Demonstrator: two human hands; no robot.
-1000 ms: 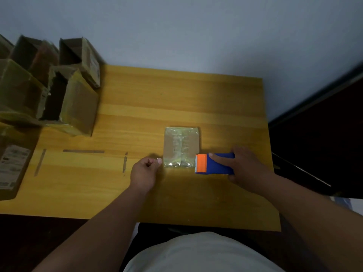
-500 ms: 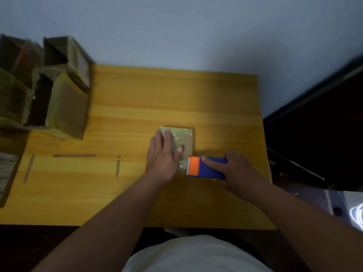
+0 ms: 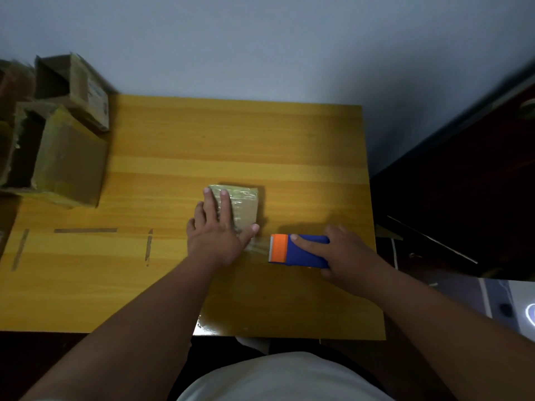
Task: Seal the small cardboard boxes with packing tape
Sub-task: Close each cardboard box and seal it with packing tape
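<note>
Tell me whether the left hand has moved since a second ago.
Yes. The left hand went from the wooden table beside the small tape-wrapped cardboard box to lying flat on that box.

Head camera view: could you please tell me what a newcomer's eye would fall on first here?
Most striking is the blue and orange tape dispenser, gripped by the right hand near the right edge of the wooden table. Beside it, at the table's centre, the left hand presses flat on a small tape-wrapped cardboard box. Open cardboard boxes crowd the far left corner.
</note>
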